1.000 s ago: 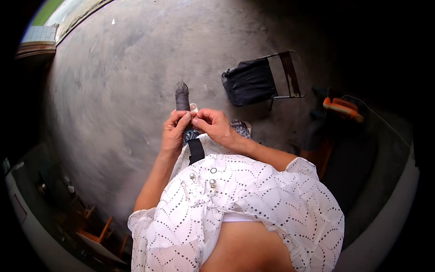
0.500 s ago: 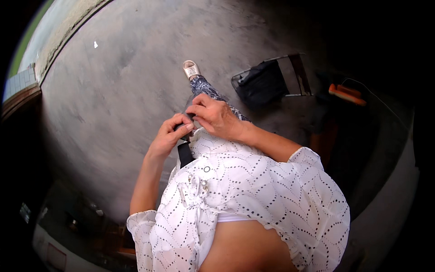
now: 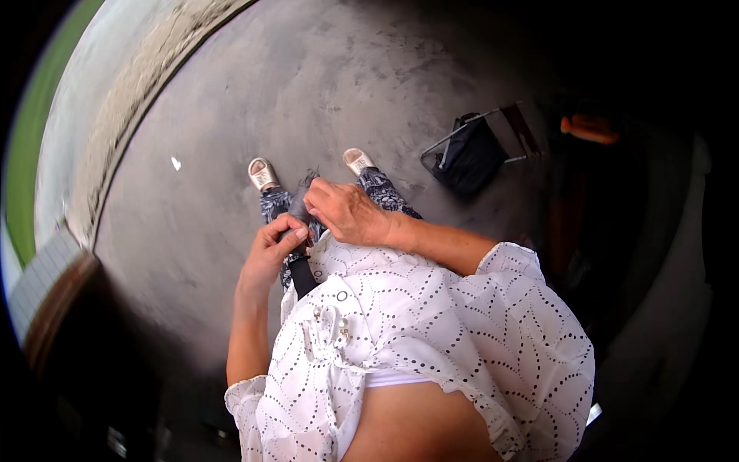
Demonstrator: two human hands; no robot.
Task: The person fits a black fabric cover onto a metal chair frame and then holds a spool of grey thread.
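Both hands meet in front of my waist at a dark grey, soft-looking thing (image 3: 299, 205), whose kind I cannot make out. My left hand (image 3: 271, 252) pinches its lower part between thumb and fingers. Just above and to the right, my right hand (image 3: 350, 214) has its fingers curled against the thing's upper part; the fingertips are partly hidden. Below the left hand a wide black strap (image 3: 303, 277) runs down against my white dotted top (image 3: 431, 308); I cannot tell whether it joins the grey thing.
I stand on a grey concrete floor (image 3: 254, 85) in light-coloured slippers (image 3: 357, 160). A folding seat (image 3: 471, 158) with a metal frame and dark cloth stands ahead on the right, an orange object (image 3: 590, 128) beyond it. A floor edge (image 3: 142, 115) curves along the left, with green ground outside.
Both hands have shifted slightly left, still at the dark grey thing. My second foot has come into view, and the floor edge and folding seat have moved right in the picture.
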